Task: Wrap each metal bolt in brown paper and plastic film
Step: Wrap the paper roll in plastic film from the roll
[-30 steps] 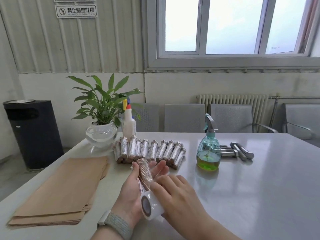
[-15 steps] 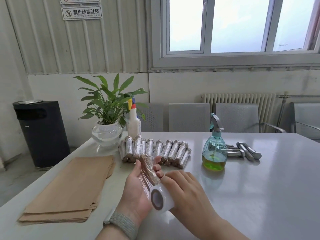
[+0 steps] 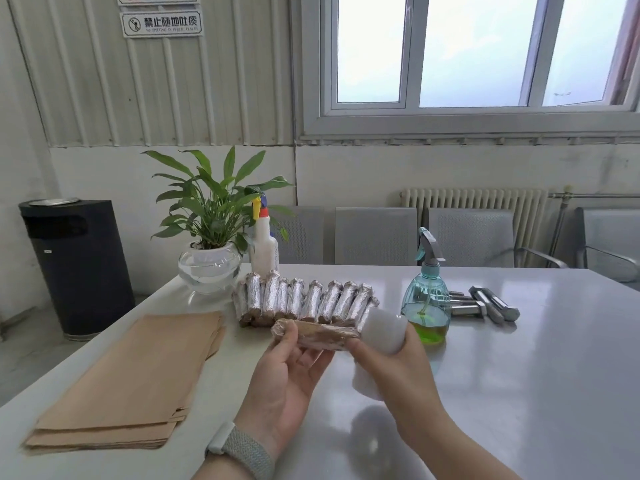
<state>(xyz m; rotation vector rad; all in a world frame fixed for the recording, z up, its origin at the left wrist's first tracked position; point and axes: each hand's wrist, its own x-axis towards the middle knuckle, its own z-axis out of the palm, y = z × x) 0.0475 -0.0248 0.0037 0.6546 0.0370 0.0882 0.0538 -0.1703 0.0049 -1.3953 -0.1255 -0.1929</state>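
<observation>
Head: wrapped bolt (image 3: 317, 336) pinched between left fingers (image 3: 290, 341).

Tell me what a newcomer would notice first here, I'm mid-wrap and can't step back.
First the two hands low in the middle: the left hand holds a paper-wrapped bolt level, while the right hand grips the film roll at its right end. Just behind lies the row of finished wrapped bolts. The brown paper stack fills the table's left, and bare bolts wait behind the green spray bottle on the right.
</observation>
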